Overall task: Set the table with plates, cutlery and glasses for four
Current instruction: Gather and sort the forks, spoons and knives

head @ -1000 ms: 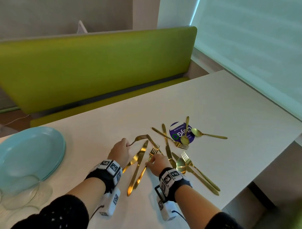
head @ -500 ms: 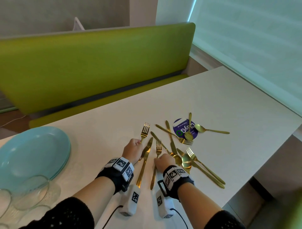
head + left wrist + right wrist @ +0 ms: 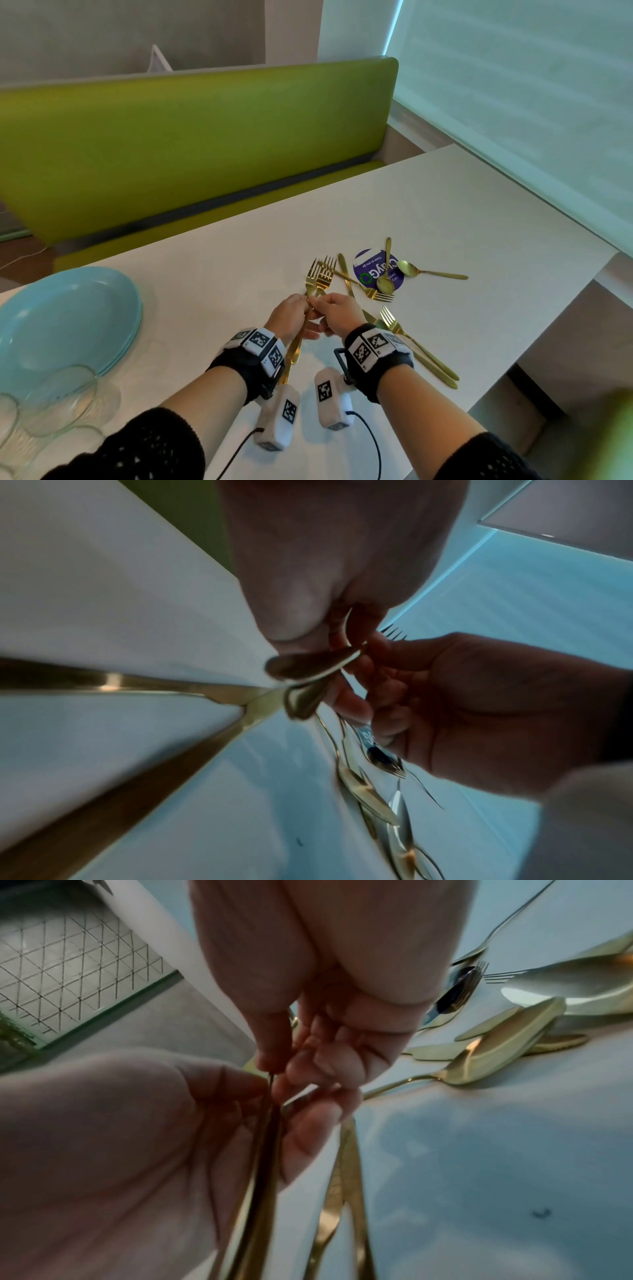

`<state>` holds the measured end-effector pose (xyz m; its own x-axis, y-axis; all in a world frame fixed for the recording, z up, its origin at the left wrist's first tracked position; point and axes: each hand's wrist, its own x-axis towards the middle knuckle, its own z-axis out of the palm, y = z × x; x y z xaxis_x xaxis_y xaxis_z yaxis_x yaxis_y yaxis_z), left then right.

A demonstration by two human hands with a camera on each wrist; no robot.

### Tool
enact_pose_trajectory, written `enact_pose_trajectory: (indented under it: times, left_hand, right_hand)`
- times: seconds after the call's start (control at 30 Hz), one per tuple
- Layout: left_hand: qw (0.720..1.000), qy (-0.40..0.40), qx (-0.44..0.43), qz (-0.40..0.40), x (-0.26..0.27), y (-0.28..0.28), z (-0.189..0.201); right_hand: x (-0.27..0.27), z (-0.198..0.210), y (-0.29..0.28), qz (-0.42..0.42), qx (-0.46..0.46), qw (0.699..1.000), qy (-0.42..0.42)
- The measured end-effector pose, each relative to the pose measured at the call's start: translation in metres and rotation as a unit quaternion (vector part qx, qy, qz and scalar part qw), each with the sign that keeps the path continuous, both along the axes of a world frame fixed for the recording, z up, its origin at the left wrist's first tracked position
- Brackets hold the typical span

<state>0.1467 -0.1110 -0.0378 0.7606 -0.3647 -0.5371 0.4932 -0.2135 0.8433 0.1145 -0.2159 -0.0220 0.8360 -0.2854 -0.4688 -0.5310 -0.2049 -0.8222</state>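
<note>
Two gold forks (image 3: 312, 279) (image 3: 325, 275) stand side by side with tines pointing away, lifted over the white table (image 3: 212, 281). My left hand (image 3: 306, 303) grips the left fork's handle. My right hand (image 3: 320, 305) pinches the other fork's thin handle (image 3: 272, 1085) right against it, and the two hands touch. A gold knife (image 3: 294, 356) lies on the table under my wrists. A stack of light blue plates (image 3: 65, 322) sits at the left, with clear glasses (image 3: 51, 404) in front of it.
More gold cutlery lies to the right: a knife (image 3: 346, 274), a fork (image 3: 363, 289), two spoons (image 3: 385, 277) (image 3: 428, 271) by a purple round sticker (image 3: 373, 263), and a fork with a knife (image 3: 414, 346) near the table edge. A green bench (image 3: 191, 144) runs behind.
Both hands have lifted a fork each off the table and come together, so the two forks now sit side by side. The camera view has shifted closer.
</note>
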Motion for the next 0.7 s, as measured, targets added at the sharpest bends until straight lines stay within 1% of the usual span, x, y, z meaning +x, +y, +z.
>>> enact_pose_trajectory:
  times: [0.1,0.27,0.4,0.5,0.6,0.7]
  left_hand:
    - [1.0,0.006,-0.014,-0.014,-0.007,-0.006,0.003]
    - [0.999,-0.017,0.017,-0.031,-0.013,-0.014,0.0]
    - [0.998,-0.026,0.054,-0.029,-0.012,-0.021,-0.004]
    - [0.996,-0.032,0.077,-0.024,-0.009,-0.022,-0.005]
    - [0.994,-0.046,0.1,-0.022,-0.007,-0.021,-0.008]
    - [0.991,-0.055,0.117,-0.02,-0.004,-0.022,-0.013]
  right_hand:
    - [-0.004,-0.004,-0.004,0.003,-0.041,0.999,0.01]
    - [-0.009,-0.008,-0.015,0.018,-0.098,0.995,0.024]
    - [-0.011,-0.006,-0.043,-0.029,-0.142,0.989,0.029]
    - [-0.019,-0.007,-0.081,-0.076,-0.22,0.97,0.062]
    - [-0.037,-0.013,-0.115,-0.113,-0.264,0.951,0.111]
    - [-0.053,-0.025,-0.132,-0.108,-0.302,0.934,0.157]
